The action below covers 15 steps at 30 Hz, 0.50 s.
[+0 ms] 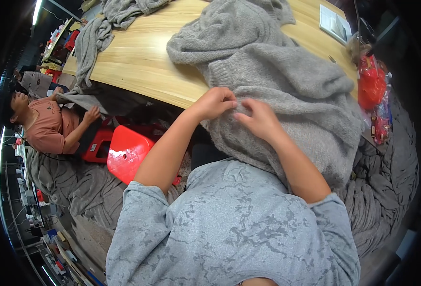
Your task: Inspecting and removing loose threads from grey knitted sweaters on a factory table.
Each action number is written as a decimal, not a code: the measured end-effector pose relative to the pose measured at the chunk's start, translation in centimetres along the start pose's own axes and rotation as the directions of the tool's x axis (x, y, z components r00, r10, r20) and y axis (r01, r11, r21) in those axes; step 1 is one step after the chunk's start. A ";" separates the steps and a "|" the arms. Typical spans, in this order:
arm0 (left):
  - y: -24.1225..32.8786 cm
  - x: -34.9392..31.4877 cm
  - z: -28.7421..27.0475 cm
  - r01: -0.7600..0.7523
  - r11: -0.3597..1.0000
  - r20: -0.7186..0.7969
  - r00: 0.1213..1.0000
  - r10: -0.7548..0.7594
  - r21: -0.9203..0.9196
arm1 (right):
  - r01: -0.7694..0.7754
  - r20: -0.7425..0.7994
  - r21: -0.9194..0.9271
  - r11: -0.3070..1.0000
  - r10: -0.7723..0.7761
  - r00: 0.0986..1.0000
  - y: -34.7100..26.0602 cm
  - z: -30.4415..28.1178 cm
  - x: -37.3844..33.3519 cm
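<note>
A grey knitted garment, probably a sweater, lies in loose folds over the table's front edge and hangs down across my lap. A ribbed band shows in it just beyond my hands. My left hand rests at the near edge of the table, its fingers curled and pinching the grey knit. Close to its right, my right hand is bent over the same cloth with thumb and forefinger drawn toward each other. Whatever sits between those right fingertips is too small to make out.
The pale wooden table bears more grey knitwear at its far left and a white pad at far right. Red plastic bags hang at the right. Left are a red stool, a seated co-worker holding grey cloth, and heaped knits.
</note>
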<state>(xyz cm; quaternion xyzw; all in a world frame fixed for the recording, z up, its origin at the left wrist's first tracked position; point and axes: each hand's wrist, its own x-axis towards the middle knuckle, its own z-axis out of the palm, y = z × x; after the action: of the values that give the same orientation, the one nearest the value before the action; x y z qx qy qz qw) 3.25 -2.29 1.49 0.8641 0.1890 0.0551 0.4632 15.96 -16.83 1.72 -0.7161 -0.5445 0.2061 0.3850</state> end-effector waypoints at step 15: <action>-0.1 0.1 0.0 0.162 0.984 0.123 0.981 -0.152 -0.078 | -0.355 0.270 0.566 0.744 0.240 0.932 2.6 1.6 0.6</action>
<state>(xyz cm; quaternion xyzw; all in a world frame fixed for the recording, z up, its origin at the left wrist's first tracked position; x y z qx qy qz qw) 3.31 -2.20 1.35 0.8271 0.2266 -0.0240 0.5138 16.68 -16.01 -1.21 -0.6111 -0.3600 0.4919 0.5050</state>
